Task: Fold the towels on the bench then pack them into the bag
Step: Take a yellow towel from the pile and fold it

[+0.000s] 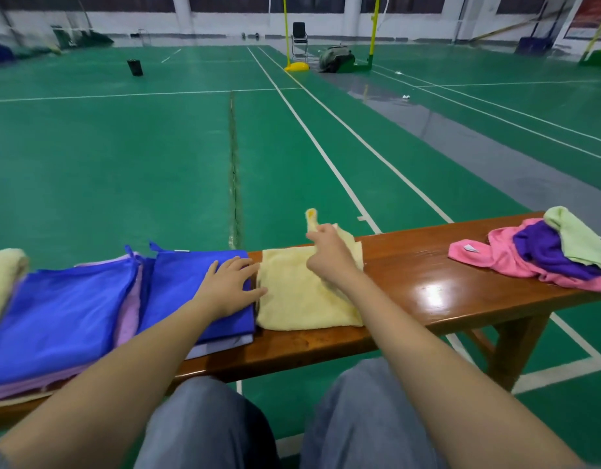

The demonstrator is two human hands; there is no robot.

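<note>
- Yellow first: the yellow towel [302, 292] lies mid-bench, right in front of your knees, mostly flat with its near edge close to the front of the bench [427, 289].
- Your right hand [329, 252] is over the towel's far right corner, fingers curled round that bit of cloth. The corner pokes up above your knuckles, lifted clear of the wood.
- Your left hand [229, 286] is flat and relaxed with the fingers spread. The palm rests on the right edge of the blue bag [187, 282] and the fingertips reach just over onto the towel's left edge. It isn't holding anything.
- That blue bag sits on top of a purple layer, touching the towel's left side. A second blue bag [62, 316] lies further left, also on purple fabric.
- At the far left edge there's a pale yellow roll of cloth [3, 275], partly cut off by the frame.
- Way over on the right end of the bench there's an unfolded heap: a pink towel [495, 255] at the bottom, a purple towel [542, 248] bunched on it, and a light green towel [576, 238] draped on top.
- Behind it all is a green court floor [123, 164] with white lines, and a black chair [299, 37] far off.
</note>
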